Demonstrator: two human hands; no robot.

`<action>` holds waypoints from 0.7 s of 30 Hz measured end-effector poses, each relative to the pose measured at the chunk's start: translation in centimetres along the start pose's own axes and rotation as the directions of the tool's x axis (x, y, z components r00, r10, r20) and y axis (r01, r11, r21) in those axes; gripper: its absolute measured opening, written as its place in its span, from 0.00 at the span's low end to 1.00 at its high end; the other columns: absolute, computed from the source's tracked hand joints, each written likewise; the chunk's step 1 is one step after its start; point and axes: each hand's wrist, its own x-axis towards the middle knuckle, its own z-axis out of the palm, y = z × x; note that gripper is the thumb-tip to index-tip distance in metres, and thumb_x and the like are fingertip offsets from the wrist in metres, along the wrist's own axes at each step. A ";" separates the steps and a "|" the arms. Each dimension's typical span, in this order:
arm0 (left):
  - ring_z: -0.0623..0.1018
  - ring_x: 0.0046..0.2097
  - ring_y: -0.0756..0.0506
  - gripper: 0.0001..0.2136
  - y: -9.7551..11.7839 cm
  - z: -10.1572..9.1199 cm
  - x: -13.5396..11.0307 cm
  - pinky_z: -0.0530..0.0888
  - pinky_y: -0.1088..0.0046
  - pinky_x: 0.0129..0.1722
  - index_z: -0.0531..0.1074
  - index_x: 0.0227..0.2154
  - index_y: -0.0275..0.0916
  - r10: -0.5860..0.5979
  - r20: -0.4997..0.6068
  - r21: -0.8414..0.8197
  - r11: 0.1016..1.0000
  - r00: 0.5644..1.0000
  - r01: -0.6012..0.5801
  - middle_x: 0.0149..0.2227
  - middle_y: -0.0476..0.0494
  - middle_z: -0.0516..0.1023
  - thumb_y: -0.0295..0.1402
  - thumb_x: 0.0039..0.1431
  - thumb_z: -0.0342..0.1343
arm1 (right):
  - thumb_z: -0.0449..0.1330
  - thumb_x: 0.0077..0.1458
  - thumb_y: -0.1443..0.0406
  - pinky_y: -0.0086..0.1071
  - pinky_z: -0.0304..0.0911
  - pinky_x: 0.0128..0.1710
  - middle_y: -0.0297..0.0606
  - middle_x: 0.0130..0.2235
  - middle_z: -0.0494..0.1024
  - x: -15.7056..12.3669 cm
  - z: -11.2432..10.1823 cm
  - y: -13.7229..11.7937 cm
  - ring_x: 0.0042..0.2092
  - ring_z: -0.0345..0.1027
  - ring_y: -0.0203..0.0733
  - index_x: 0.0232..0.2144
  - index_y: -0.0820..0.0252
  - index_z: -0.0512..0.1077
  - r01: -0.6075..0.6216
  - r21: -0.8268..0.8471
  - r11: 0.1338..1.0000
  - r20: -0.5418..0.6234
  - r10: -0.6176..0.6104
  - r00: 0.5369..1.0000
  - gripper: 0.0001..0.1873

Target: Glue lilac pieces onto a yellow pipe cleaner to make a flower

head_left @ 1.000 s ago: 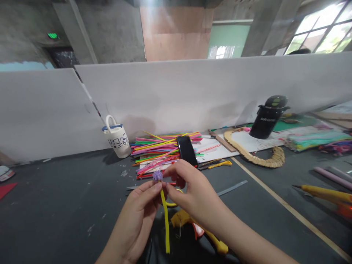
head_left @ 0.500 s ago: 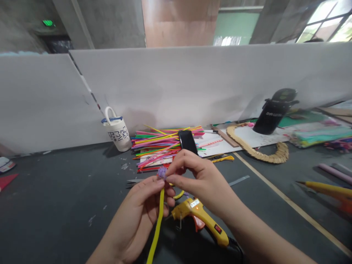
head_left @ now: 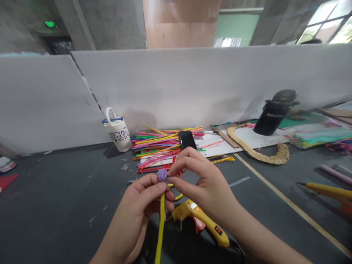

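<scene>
My left hand [head_left: 143, 209] pinches a yellow pipe cleaner [head_left: 160, 231] near its top, and the long end hangs down toward me. At that top sits a small fuzzy purple ball [head_left: 162, 175], which looks like a coiled pipe cleaner. The thumb and forefinger of my right hand [head_left: 198, 176] are closed at the ball's right side; whether a bit of it is between the fingertips is hard to make out. A yellow hot glue gun [head_left: 200, 222] with a small lit orange light stands under my hands. Scissors are partly hidden behind my fingers.
Behind my hands lies a pile of coloured pipe cleaners [head_left: 156, 143] with a black phone [head_left: 187, 140] on it. A white cup [head_left: 118, 135] stands left, a black bottle [head_left: 275, 113] right. Nearby are a curved cardboard piece [head_left: 250, 152] and another yellow glue gun [head_left: 327, 190]. A white partition [head_left: 176, 84] closes the back.
The purple ball has turned a little and shows more of its face. The yellow pipe cleaner's lower end has swung right, and my left hand has shifted slightly.
</scene>
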 end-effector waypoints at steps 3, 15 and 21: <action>0.73 0.25 0.52 0.04 -0.1 -0.3 0.3 0.70 0.80 0.27 0.76 0.27 0.37 0.079 0.023 0.078 0.994 0.997 -0.081 0.24 0.50 0.77 0.31 0.54 0.60 | 0.61 0.54 0.74 0.31 0.60 0.37 0.34 0.33 0.68 -0.1 0.0 0.2 0.37 0.64 0.37 0.30 0.63 0.73 0.158 -0.125 0.980 0.001 -0.159 0.987 0.04; 0.72 0.30 0.47 0.07 0.3 0.0 -1.0 0.69 0.76 0.31 0.77 0.29 0.42 0.455 0.005 0.518 0.761 0.890 -0.392 0.27 0.50 0.77 0.38 0.56 0.58 | 0.57 0.57 0.75 0.33 0.57 0.34 0.36 0.32 0.71 -0.7 -0.3 -1.0 0.34 0.61 0.38 0.31 0.62 0.70 0.391 -0.286 0.875 -0.026 -0.415 0.909 0.06; 0.72 0.29 0.45 0.07 0.3 0.3 -1.2 0.69 0.74 0.32 0.80 0.28 0.43 0.475 -0.106 0.491 0.789 0.874 -0.369 0.24 0.49 0.76 0.40 0.51 0.62 | 0.56 0.56 0.75 0.33 0.59 0.36 0.36 0.32 0.72 -0.7 -0.4 -1.6 0.35 0.62 0.38 0.32 0.61 0.69 0.404 -0.246 0.881 -0.055 -0.428 0.902 0.06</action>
